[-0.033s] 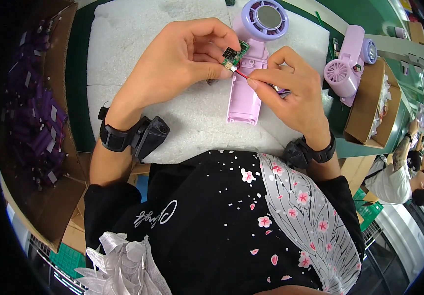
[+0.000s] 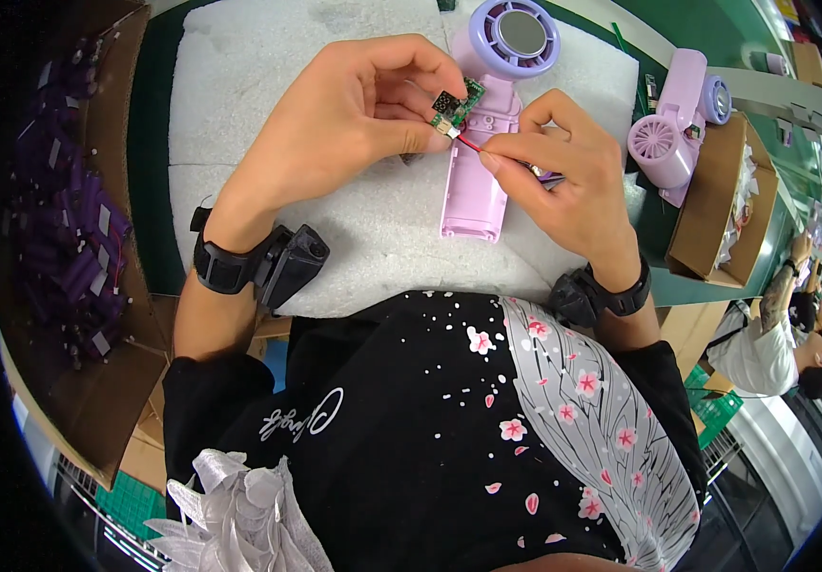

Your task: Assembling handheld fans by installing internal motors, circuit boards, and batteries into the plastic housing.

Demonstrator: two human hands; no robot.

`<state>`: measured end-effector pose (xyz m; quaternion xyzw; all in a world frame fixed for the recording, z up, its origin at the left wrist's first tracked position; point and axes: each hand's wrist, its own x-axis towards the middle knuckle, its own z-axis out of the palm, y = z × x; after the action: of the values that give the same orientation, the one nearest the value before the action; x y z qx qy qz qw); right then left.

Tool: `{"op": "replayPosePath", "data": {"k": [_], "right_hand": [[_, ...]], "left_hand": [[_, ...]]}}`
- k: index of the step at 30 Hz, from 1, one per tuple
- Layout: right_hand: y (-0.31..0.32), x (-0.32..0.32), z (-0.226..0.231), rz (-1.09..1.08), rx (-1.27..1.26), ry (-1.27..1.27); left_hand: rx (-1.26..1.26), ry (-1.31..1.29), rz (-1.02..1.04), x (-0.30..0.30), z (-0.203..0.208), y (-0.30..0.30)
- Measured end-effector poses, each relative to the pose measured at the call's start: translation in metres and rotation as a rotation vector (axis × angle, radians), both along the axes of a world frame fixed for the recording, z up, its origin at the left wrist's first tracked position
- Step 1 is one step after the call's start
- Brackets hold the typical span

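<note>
Head view: looking down over a white foam pad (image 2: 354, 238) that is lying on the green counter (image 2: 149, 172).
Left hand: the left hand (image 2: 335, 124) is pinching a small green circuit board (image 2: 457, 107) between thumb and fingertips, fingers curled closed around it, holding it just above the pad.
Right hand: the right hand (image 2: 564, 181) is closing thumb and forefinger on a thin red wire (image 2: 471, 144) that is running to the board's lower edge; something purple is showing under its fingers, though I cannot tell what it is.
Fan body: a lilac handheld fan (image 2: 487, 114) is lying flat on the pad, round head pointing away from the person, handle toward them, directly beneath both hands.
Wrists: black bands are sitting on both wrists.
Right side: another lilac fan (image 2: 673, 129) is resting beside an open cardboard box (image 2: 716, 205).
Left side: a large cardboard box (image 2: 68, 210) is holding many purple cylindrical cells.
Far right: another person (image 2: 773, 338) is working well apart.
</note>
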<state>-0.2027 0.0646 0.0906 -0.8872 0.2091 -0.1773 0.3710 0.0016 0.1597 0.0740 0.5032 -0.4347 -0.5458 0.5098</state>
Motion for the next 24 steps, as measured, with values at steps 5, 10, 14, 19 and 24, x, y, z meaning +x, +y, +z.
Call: {"op": "replayPosePath", "data": {"k": [5,10,14,19,24], "right_hand": [[0.0,0.0006,-0.0001,-0.001,0.015,-0.008],[0.0002,0.0011,-0.0002,0.016,0.004,-0.014],[0.0004,0.0001,-0.0001,0.019,0.004,0.0],[0.0009,0.0005,0.001,-0.003,0.005,0.006],[-0.0001,0.0016,0.0007,-0.035,0.068,-0.017]], "left_hand": [[0.025,-0.007,-0.003,0.0007,0.0009,0.0003],[0.024,-0.008,0.001,0.0007,0.0001,0.0012],[0.025,-0.024,0.004,0.0,0.0011,0.0001],[0.013,-0.04,0.005,-0.001,0.0031,-0.0004],[0.024,-0.04,-0.001,0.0007,0.0016,0.0009]]}}
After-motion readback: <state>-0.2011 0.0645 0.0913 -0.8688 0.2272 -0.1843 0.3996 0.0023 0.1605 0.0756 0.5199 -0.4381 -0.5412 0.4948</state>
